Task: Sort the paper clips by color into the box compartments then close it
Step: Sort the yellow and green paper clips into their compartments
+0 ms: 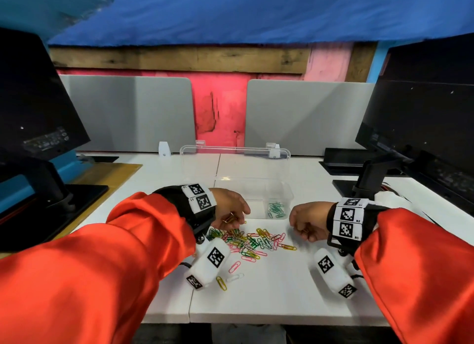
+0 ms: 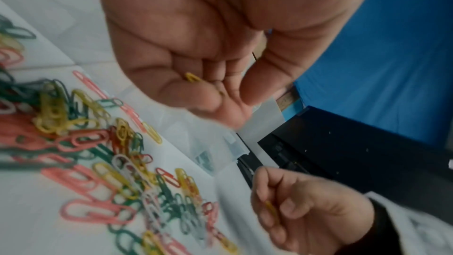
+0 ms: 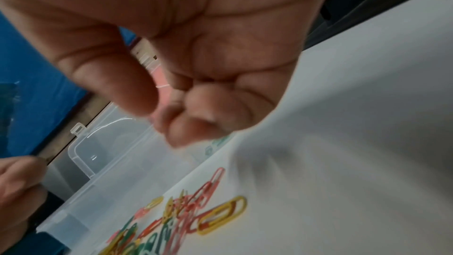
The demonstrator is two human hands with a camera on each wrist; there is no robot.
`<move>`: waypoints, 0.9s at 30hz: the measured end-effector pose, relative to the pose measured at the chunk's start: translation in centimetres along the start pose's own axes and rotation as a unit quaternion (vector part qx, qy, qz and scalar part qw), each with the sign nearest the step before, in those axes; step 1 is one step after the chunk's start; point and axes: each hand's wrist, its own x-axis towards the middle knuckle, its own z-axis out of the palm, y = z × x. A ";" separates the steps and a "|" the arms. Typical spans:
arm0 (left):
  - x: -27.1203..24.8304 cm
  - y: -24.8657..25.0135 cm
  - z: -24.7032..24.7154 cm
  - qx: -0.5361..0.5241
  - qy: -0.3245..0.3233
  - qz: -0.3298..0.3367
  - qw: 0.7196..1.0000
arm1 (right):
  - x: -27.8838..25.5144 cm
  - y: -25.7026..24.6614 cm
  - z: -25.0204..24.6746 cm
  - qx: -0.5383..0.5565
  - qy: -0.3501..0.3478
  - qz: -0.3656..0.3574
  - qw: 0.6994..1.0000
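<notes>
Paper clips [image 1: 250, 242] in mixed colours lie heaped on the white desk [image 1: 269, 292], just in front of the open clear box [image 1: 254, 189], where green clips [image 1: 276, 209] fill one compartment. Left hand [image 1: 230, 207] grips yellow clips [image 1: 229, 219]; right hand [image 2: 301, 205] pinches another yellow clip [image 2: 270, 207]. Tangled clips could drag wrong colours into the box.

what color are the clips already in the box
Green, in one compartment of the clear box; head view shows it best.
</notes>
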 end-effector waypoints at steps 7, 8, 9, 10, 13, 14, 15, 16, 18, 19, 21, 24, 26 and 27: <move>-1.1 0.7 1.9 0.334 -0.070 0.096 0.935 | 0.3 -0.4 1.4 -0.374 -0.014 -0.055 0.926; -1.0 1.1 2.2 0.353 -0.083 0.097 0.927 | 0.5 -0.3 1.6 -0.380 -0.012 -0.057 0.923; -0.8 1.4 2.6 0.363 -0.095 0.099 0.922 | 0.8 -0.3 1.7 -0.384 -0.010 -0.057 0.922; -0.3 1.5 2.8 0.369 -0.105 0.099 0.918 | 1.0 -0.4 1.7 -0.387 -0.008 -0.056 0.920; 0.5 1.7 3.4 0.384 -0.133 0.105 0.908 | 1.2 -0.5 1.7 -0.396 0.005 -0.064 0.916; 0.8 1.5 3.6 0.395 -0.140 0.105 0.902 | 1.3 -0.5 1.7 -0.397 0.007 -0.065 0.915; 1.1 1.4 3.8 0.403 -0.141 0.103 0.898 | 1.4 -0.4 1.8 -0.400 0.007 -0.066 0.914; 1.2 1.3 3.9 0.407 -0.139 0.101 0.897 | 1.4 -0.4 1.8 -0.403 0.006 -0.067 0.913; 1.5 1.1 4.0 0.414 -0.127 0.092 0.897 | 1.5 -0.3 1.8 -0.401 0.005 -0.072 0.913; 1.6 1.1 4.0 0.416 -0.120 0.090 0.897 | 1.6 -0.2 1.8 -0.400 0.006 -0.076 0.913; 1.8 1.1 4.0 0.412 -0.127 0.066 0.900 | 1.5 -0.2 1.8 -0.404 0.011 -0.081 0.911; 2.0 1.1 4.0 0.405 -0.140 0.041 0.902 | 1.5 -0.2 1.8 -0.406 0.012 -0.079 0.910; 2.0 0.9 3.8 0.399 -0.125 0.046 0.907 | 1.5 -0.2 1.8 -0.403 0.012 -0.077 0.912; 1.9 0.7 3.8 0.398 -0.118 0.053 0.908 | 1.5 -0.2 1.8 -0.404 0.012 -0.076 0.912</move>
